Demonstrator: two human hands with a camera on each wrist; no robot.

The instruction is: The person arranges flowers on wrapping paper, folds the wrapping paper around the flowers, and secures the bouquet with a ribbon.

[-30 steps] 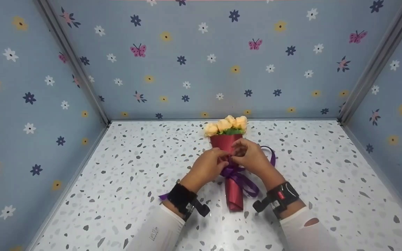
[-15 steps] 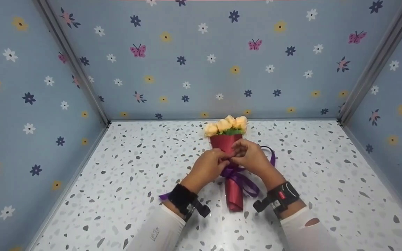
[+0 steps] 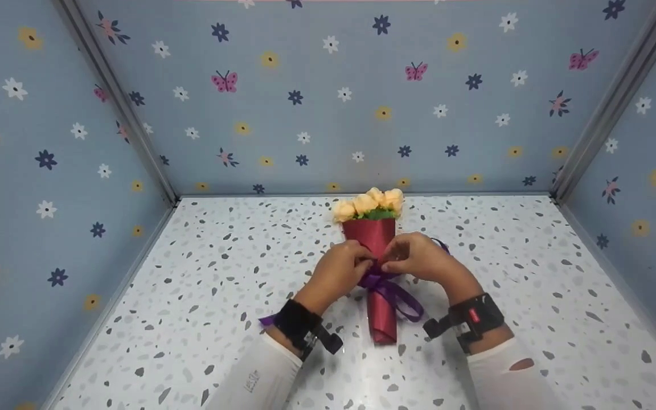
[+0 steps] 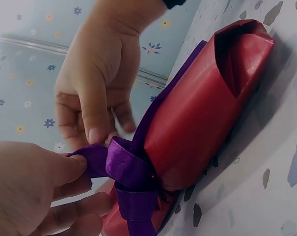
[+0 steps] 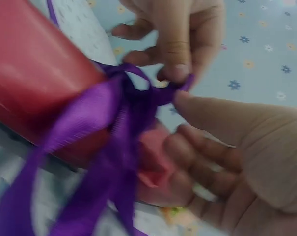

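Observation:
A bouquet of pale-yellow flowers in red wrapping lies on the speckled table. A purple ribbon is looped and knotted round its middle. With thumb and fingers, my left hand pinches a short piece of this ribbon beside the knot, as the left wrist view shows. Across from it is my right hand; its thumb tip is right at the pinched ribbon, and its bent fingers stand apart from the thumb in the right wrist view. A ribbon loop hangs lower right over the wrapping.
One purple ribbon tail shows beside the left wrist; another bit shows behind the right hand. The table is enclosed by blue flower-patterned panels at the back and sides.
My right hand has shifted slightly right and down, its wrist swinging outward, and now covers most of the upper-right ribbon loop. The left hand and bouquet stay nearly where they were.

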